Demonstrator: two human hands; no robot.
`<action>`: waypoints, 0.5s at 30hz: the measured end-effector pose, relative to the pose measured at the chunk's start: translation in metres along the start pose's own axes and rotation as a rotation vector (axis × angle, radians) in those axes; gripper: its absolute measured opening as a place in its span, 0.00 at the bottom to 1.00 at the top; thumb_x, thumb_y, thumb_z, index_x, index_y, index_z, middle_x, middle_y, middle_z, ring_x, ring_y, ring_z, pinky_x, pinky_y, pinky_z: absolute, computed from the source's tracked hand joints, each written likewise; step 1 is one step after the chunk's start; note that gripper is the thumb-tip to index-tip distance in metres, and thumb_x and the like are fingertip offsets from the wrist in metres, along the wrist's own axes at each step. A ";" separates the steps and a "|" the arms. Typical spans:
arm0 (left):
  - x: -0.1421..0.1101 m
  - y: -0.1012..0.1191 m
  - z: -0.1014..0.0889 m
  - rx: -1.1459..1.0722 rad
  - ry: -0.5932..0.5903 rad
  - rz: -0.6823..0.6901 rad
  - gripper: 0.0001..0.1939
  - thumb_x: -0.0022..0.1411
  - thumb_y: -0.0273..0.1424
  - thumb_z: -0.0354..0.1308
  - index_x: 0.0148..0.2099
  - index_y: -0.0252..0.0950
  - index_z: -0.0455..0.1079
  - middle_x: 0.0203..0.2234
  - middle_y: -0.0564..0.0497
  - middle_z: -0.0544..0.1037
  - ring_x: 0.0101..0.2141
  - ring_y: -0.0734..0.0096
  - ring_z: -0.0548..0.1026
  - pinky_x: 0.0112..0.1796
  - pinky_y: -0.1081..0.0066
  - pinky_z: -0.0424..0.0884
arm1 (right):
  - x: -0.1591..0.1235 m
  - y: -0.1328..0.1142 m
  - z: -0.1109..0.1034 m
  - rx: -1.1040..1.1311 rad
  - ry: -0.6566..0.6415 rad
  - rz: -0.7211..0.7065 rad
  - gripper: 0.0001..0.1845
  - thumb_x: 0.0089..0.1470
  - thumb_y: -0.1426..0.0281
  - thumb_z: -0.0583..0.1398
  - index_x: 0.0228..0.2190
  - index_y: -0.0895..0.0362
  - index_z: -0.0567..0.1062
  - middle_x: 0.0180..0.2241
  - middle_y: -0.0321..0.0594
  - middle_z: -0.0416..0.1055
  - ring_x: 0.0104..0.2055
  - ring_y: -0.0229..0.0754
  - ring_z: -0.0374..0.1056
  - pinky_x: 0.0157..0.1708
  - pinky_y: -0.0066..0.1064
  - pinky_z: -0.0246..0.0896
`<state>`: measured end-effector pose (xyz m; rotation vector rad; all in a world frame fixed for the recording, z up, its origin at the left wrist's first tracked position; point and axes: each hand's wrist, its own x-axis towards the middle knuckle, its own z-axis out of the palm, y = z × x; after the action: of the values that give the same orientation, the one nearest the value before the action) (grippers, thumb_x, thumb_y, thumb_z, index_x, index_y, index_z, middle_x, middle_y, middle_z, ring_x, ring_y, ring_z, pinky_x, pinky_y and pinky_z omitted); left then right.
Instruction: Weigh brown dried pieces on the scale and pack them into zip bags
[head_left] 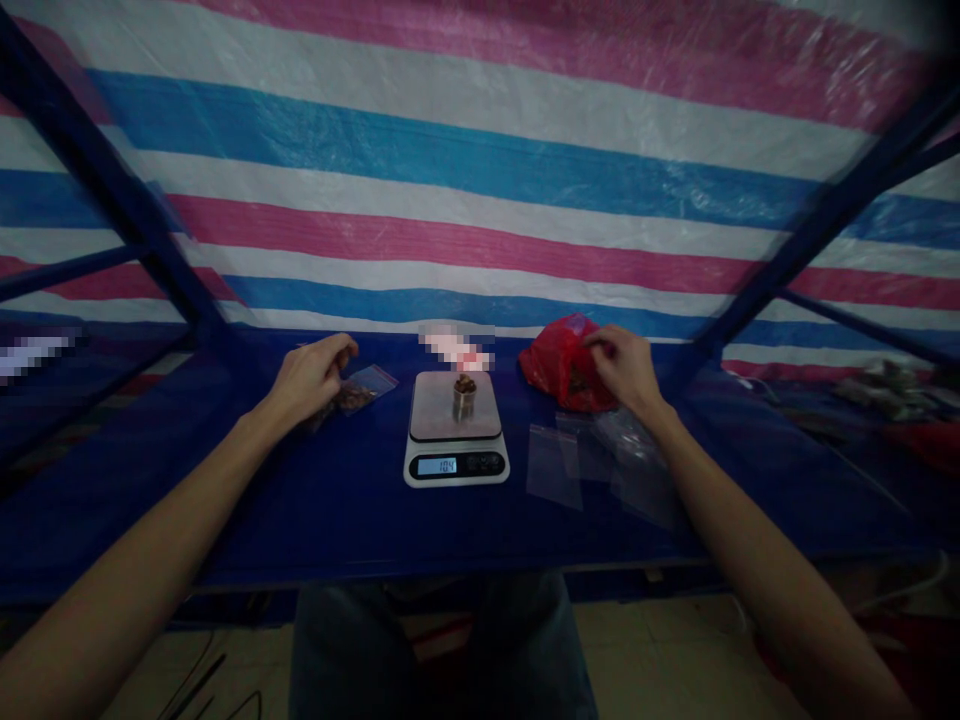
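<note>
A kitchen scale (pixel 455 408) stands at the middle of the blue table, its lit display showing digits like 104. On its plate is a small metal cup (pixel 464 397) heaped with brown pieces. My left hand (pixel 309 380) rests left of the scale with curled fingers; whatever they may hold is hidden. Beside it lies a clear zip bag (pixel 360 392) with brown contents. To the right of the scale, my right hand (pixel 628 368) has its fingers pinched at the open mouth of a red plastic bag (pixel 551 360). Brown contents show dimly inside that bag.
Flat clear zip bags (pixel 553 465) lie right of the scale, in front of the red bag. Behind the table (pixel 360 530) hangs a striped plastic sheet (pixel 450 220). Blue frame posts (pixel 161 265) slant up at both sides. A blurred pale item lies behind the scale.
</note>
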<state>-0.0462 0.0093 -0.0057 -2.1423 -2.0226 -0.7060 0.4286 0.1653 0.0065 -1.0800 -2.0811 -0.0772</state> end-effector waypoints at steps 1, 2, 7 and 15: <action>0.000 0.000 0.000 -0.012 0.007 0.006 0.19 0.55 0.21 0.47 0.47 0.38 0.70 0.35 0.48 0.78 0.35 0.63 0.76 0.36 0.67 0.64 | -0.001 -0.008 -0.007 0.019 0.091 0.039 0.14 0.52 0.80 0.54 0.28 0.56 0.79 0.33 0.44 0.79 0.36 0.48 0.74 0.41 0.37 0.67; 0.000 0.001 0.001 -0.019 0.018 0.017 0.19 0.56 0.22 0.47 0.49 0.38 0.70 0.36 0.48 0.78 0.35 0.63 0.77 0.36 0.67 0.65 | -0.003 -0.017 -0.013 0.049 0.153 0.064 0.15 0.52 0.80 0.53 0.26 0.55 0.77 0.30 0.42 0.78 0.34 0.46 0.73 0.39 0.35 0.67; 0.001 0.009 0.007 -0.043 0.064 0.131 0.21 0.60 0.22 0.45 0.52 0.37 0.71 0.37 0.47 0.77 0.36 0.62 0.77 0.38 0.66 0.68 | -0.040 -0.066 -0.031 0.175 -0.287 -0.106 0.15 0.58 0.79 0.56 0.37 0.56 0.81 0.39 0.43 0.80 0.40 0.45 0.77 0.42 0.34 0.69; 0.001 0.012 0.010 -0.088 0.143 0.257 0.21 0.59 0.21 0.46 0.52 0.37 0.71 0.36 0.47 0.75 0.40 0.60 0.76 0.44 0.63 0.71 | -0.074 -0.065 -0.009 0.009 -0.680 -0.109 0.03 0.59 0.75 0.65 0.35 0.56 0.78 0.38 0.44 0.77 0.43 0.48 0.73 0.43 0.36 0.67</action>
<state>-0.0316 0.0133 -0.0114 -2.2708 -1.6368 -0.8921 0.4123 0.0704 -0.0179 -1.0813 -2.7370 0.2842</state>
